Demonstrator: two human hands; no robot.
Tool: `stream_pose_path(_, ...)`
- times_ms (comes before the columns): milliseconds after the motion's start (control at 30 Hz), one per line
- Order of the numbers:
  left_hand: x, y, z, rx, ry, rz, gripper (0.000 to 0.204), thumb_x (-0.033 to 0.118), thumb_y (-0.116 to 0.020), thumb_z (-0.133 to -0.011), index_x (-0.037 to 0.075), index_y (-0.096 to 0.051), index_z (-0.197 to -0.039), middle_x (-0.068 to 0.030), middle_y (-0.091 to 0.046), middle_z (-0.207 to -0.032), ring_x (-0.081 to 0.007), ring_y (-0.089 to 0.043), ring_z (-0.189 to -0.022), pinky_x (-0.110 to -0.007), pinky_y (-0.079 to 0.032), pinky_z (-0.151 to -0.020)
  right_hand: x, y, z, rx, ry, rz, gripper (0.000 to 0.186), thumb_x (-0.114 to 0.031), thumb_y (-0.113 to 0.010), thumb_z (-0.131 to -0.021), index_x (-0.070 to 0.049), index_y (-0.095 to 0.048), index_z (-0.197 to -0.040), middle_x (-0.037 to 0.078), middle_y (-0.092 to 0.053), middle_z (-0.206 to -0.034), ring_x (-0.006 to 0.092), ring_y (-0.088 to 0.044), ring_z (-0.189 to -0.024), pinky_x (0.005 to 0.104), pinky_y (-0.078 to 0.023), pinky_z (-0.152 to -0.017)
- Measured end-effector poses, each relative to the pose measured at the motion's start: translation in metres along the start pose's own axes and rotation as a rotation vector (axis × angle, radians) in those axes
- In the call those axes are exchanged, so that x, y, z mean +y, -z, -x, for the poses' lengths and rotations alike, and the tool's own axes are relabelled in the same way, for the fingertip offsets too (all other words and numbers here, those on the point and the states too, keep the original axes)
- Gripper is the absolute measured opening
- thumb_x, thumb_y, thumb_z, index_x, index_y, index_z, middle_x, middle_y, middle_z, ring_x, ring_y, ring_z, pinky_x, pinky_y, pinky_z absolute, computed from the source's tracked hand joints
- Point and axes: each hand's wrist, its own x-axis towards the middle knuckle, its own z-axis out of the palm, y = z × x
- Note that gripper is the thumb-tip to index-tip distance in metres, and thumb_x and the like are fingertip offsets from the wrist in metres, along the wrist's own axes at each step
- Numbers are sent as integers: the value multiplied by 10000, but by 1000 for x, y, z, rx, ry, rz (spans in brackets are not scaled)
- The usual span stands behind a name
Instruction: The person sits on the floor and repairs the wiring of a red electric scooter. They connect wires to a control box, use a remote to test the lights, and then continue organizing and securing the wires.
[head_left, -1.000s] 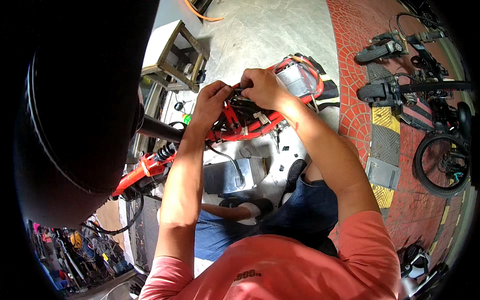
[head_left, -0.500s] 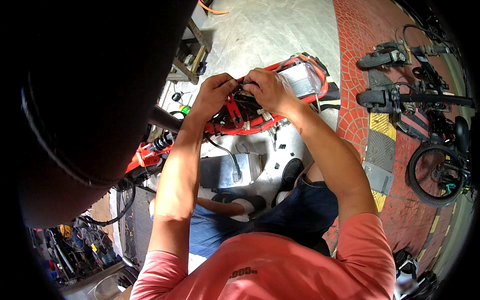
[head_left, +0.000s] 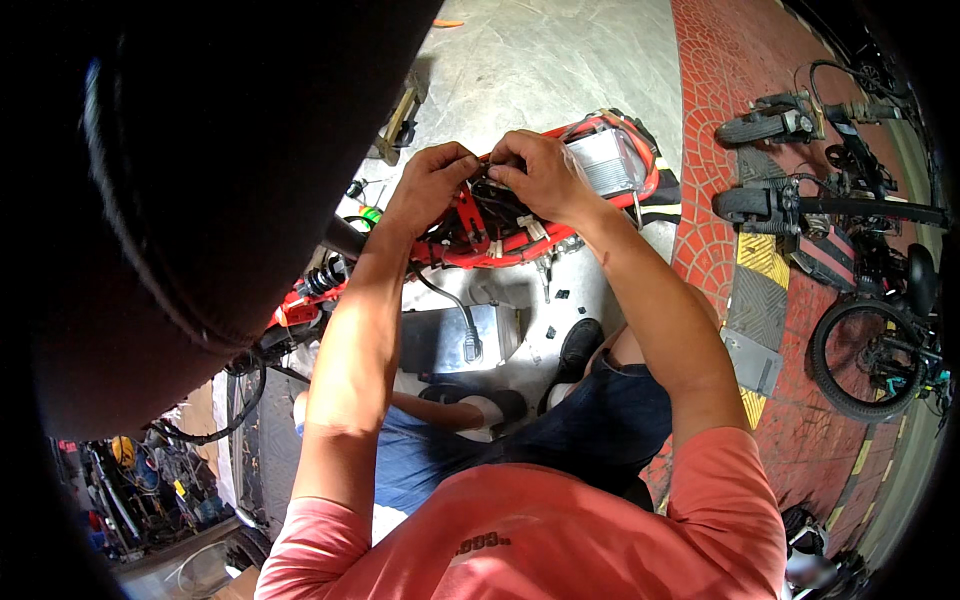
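Observation:
Both hands meet over the open red frame (head_left: 497, 252) of what looks like an electric scooter or bike. My left hand (head_left: 432, 185) is closed, thumb and fingertips pinched together at the frame's far side. Close beside it, my right hand (head_left: 543, 178) is pinched too, its fingers curled inward. Whatever lies between the fingertips is small, dark and mostly hidden. Below them, black wires and a white connector (head_left: 531, 228) sit inside the frame. A silver finned metal block (head_left: 608, 160) is set in the frame's right end.
On the floor in front of my feet lies a silver metal box (head_left: 430, 340) with a black cable plug (head_left: 472, 345) on it. Small black pieces (head_left: 551, 331) are scattered nearby. A large dark shape (head_left: 230, 180) blocks the left side. Parked scooters and a bicycle (head_left: 868, 355) stand at right.
The view has shifted slightly, and the large dark shape covers more of the upper left. Both hands stay pinched at the same part of the frame, with only slight finger movement.

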Motion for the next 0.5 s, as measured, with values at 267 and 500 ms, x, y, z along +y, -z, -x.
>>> stream_pose_path(267,-12,-1,-4,23,-80,-24,174,172,-673,-1054,18,-753,-1062,42,-617,-808,-56,-518,-761,-257,-443,-692,-7,-7,4,82,102,47,170,-167,-735,-943,-13,-743,-1012,148,-729,-938,327,-726,-895,423,-555,-802)
stream_pose_path(500,-13,0,-3,37,-74,-62,169,166,-673,-1052,16,-750,-1061,39,-619,-817,-58,-518,-776,-260,-446,-702,-13,-1,-1,-29,-27,77,220,-252,-705,-958,-58,-761,-1046,147,-755,-1022,365,-730,-977,467,-562,-867)
